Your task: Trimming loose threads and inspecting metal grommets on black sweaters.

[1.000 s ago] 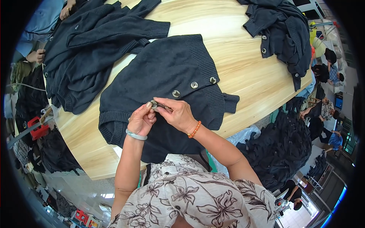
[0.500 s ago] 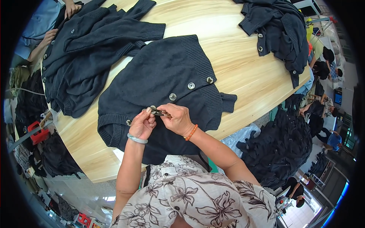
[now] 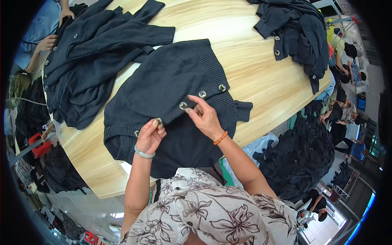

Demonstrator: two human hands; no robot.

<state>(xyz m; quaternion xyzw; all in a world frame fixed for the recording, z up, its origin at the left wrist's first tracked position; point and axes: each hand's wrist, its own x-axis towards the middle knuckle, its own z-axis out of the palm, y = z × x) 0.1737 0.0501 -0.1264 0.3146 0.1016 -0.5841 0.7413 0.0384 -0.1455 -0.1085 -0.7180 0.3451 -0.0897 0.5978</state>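
A dark knitted cardigan (image 3: 163, 81) with ribbed edges lies across the table before me. My left hand (image 3: 150, 134) pinches one of its buttons (image 3: 159, 122) between thumb and fingertips, lifting the front edge slightly. My right hand (image 3: 205, 119) hovers over the cloth to the right, thumb and index finger spread beside another button (image 3: 183, 105). Its other fingers are curled around something I cannot make out. Farther along the same edge sit a grey round button (image 3: 202, 94) and a darker one (image 3: 222, 87). Another button (image 3: 136, 133) shows by the ribbed collar.
A second dark cardigan (image 3: 94, 61) lies at the left, by another person's hand (image 3: 47, 43). A third knitted garment (image 3: 298, 36) rests at the far right of the wooden table (image 3: 261, 90). Beyond the right edge is a large dark heap of cloth (image 3: 300, 157).
My right hand has moved right, away from my left, and its index finger and thumb have spread. The small dark tool it held no longer shows. My left hand has shifted slightly left.
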